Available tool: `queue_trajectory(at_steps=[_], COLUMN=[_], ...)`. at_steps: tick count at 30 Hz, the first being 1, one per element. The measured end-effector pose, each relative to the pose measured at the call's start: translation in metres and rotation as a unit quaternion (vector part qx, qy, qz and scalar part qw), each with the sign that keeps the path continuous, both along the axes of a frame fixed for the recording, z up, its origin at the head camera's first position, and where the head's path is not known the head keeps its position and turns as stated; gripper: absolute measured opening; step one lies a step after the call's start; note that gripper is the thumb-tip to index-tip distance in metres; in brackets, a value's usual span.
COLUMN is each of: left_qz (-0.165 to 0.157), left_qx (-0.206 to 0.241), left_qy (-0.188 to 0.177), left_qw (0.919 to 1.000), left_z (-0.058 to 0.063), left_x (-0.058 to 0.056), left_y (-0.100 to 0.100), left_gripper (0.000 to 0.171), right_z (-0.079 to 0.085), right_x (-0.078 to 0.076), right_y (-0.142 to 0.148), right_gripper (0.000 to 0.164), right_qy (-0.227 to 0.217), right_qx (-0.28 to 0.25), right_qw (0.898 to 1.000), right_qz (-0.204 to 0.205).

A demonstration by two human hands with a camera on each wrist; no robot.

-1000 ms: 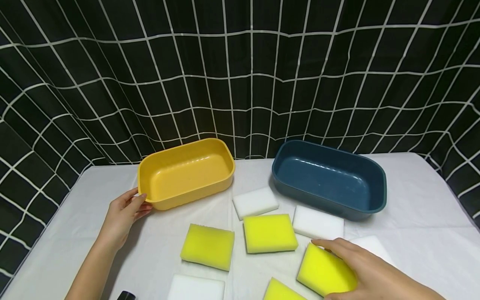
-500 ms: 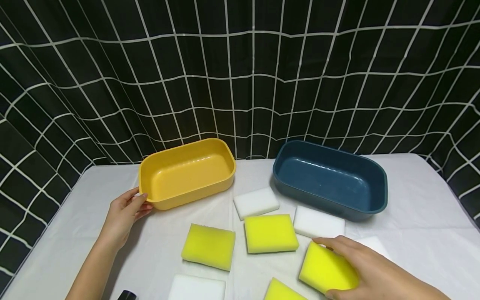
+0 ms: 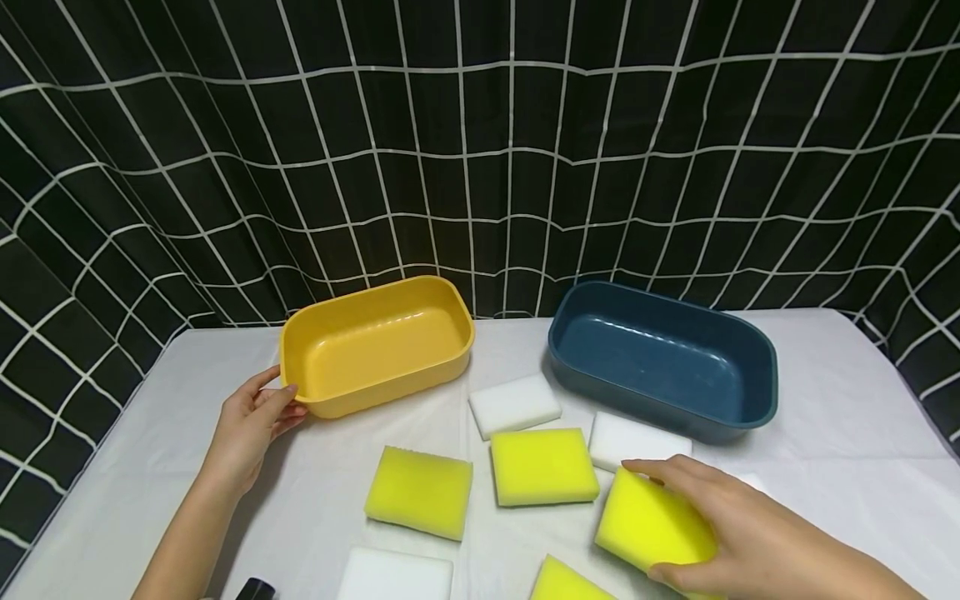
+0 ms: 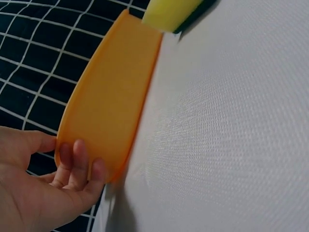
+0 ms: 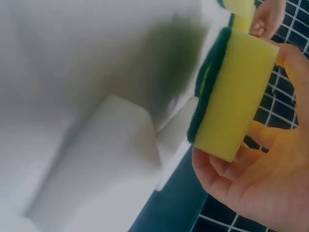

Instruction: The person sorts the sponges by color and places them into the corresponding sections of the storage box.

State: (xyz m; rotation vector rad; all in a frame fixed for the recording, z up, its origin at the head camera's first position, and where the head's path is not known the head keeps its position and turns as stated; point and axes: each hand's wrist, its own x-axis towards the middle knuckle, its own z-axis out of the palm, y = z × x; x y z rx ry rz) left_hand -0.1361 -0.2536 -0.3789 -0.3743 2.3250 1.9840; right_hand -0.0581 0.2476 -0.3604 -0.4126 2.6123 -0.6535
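My left hand [image 3: 251,425] grips the near left corner of a yellow plastic tub [image 3: 390,385], thumb over its rim. In the left wrist view the fingers [image 4: 79,164] lie against the tub's outer wall. My right hand [image 3: 720,517] holds a yellow sponge [image 3: 654,525] between thumb and fingers. A dark green scouring layer [image 5: 208,87] on its underside shows in the right wrist view. There the sponge is raised above the white cloth, with a shadow below it. Other yellow sponges [image 3: 543,467] lie just left of it.
A dark blue tub [image 3: 660,408] stands at the back right. Several white sponge blocks [image 3: 637,442] lie before it and at the front [image 3: 396,575]. One yellow sponge [image 3: 420,492] lies at centre left. A black object [image 3: 255,590] shows at the bottom edge. A black grid curtain [image 3: 480,150] hangs behind.
My right hand has raised the yellow sponge slightly and now covers more of the white block behind it. My left hand keeps its place on the yellow tub.
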Motion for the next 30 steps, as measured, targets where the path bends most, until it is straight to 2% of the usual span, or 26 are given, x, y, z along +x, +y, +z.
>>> queue_trajectory(at_steps=[4, 7, 9, 17, 30], left_qz=[-0.004, -0.008, -0.011, -0.014, -0.016], left_qx=[0.001, 0.004, 0.006, 0.000, 0.005], left_qy=[-0.001, 0.001, 0.002, 0.000, -0.005], left_qw=[1.0000, 1.0000, 0.9999, 0.9999, 0.9999], left_z=[0.001, 0.001, 0.002, 0.002, 0.001], left_x=[0.001, 0.001, 0.001, 0.001, 0.002], left_y=[-0.001, -0.001, -0.001, -0.001, 0.000], left_gripper=[0.065, 0.067, 0.068, 0.071, 0.073], right_z=[0.004, 0.006, 0.008, 0.019, 0.031], right_x=[-0.002, -0.003, -0.005, -0.013, -0.024], right_y=[-0.002, -0.004, -0.005, -0.010, -0.017], right_gripper=[0.090, 0.090, 0.091, 0.089, 0.088], right_qy=[0.070, 0.147, 0.171, 0.176, 0.212], right_qx=[0.003, 0.003, 0.000, -0.008, -0.043], right_qw=[0.997, 0.987, 0.982, 0.981, 0.971], right_qz=[0.035, 0.071, 0.082, 0.080, 0.102])
